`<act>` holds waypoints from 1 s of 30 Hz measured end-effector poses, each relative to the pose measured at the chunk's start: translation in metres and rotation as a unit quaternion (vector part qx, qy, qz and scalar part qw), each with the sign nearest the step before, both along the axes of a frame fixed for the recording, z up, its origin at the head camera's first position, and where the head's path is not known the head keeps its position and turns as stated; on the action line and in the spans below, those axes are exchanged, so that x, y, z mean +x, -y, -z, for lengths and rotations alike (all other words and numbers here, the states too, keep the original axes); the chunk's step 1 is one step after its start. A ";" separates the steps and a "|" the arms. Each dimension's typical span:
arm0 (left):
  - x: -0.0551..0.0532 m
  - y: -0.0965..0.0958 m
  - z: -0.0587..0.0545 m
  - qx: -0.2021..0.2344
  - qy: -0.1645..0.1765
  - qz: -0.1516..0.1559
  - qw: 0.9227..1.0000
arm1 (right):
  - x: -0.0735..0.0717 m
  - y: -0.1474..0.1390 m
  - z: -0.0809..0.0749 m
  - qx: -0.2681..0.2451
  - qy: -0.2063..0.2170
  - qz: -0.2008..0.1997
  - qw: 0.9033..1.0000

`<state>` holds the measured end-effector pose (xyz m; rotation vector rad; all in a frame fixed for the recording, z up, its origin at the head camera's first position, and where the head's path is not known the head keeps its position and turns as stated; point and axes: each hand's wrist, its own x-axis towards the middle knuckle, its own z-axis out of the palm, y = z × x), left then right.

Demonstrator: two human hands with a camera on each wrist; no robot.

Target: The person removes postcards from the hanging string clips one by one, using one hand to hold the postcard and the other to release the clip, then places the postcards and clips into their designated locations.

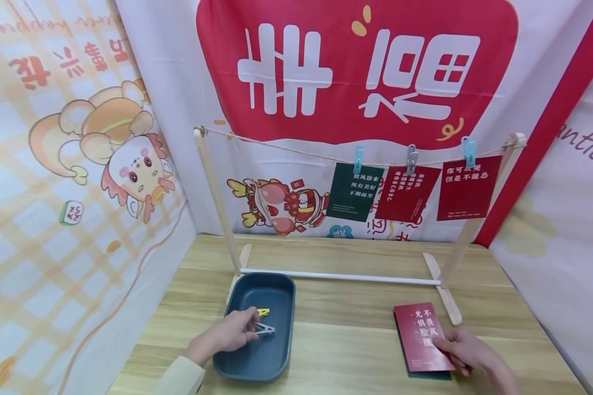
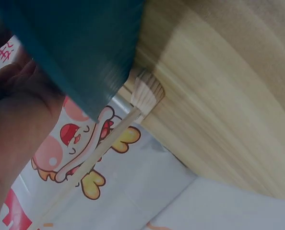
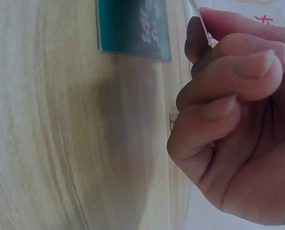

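Note:
My left hand (image 1: pixel 234 332) reaches into a dark blue tray (image 1: pixel 275 365) and pinches a grey clothespin (image 1: pixel 265 329). Beside it in the tray lies a yellow clothespin (image 1: pixel 263 312). In the left wrist view the tray wall (image 2: pixel 85 43) hides the fingertips of that hand (image 2: pixel 27 110). At the right, my right hand (image 1: pixel 466 351) pinches the lower right edge of a red card (image 1: pixel 415 348) with white writing. Under this card a dark green card (image 1: pixel 427 376) shows at the edge. The right wrist view shows the hand (image 3: pixel 243 120) with curled fingers, and the green card (image 3: pixel 133 28) on the table.
A wooden frame (image 1: pixel 217 203) stands behind, with a string (image 1: pixel 277 148) across its top. Clothespins hold a green card (image 1: pixel 351 192) and two red cards, one (image 1: pixel 405 193) in the middle and one (image 1: pixel 466 189) at right. A white rod (image 1: pixel 341 277) joins the frame's feet.

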<state>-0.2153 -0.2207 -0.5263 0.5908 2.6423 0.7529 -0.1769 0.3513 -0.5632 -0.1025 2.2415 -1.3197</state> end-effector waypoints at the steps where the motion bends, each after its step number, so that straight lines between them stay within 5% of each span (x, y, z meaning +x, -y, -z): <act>1: 0.000 0.000 0.002 -0.006 0.005 -0.002 1.000 | 0.000 -0.001 0.001 0.000 0.001 -0.002 1.000; 9: -0.001 -0.001 0.008 -0.027 -0.006 0.004 1.000 | 0.002 0.005 0.005 -0.001 -0.012 -0.001 1.000; 12: -0.001 -0.003 0.010 -0.039 -0.017 0.005 0.999 | 0.004 0.012 0.006 0.060 -0.029 0.032 0.997; 18: 0.000 -0.010 0.013 -0.083 -0.033 -0.024 0.996 | 0.005 0.027 0.006 0.199 -0.029 0.127 0.971; 30: -0.003 -0.021 0.020 -0.161 -0.093 -0.075 0.980 | 0.003 0.037 -0.008 0.295 -0.049 0.102 0.949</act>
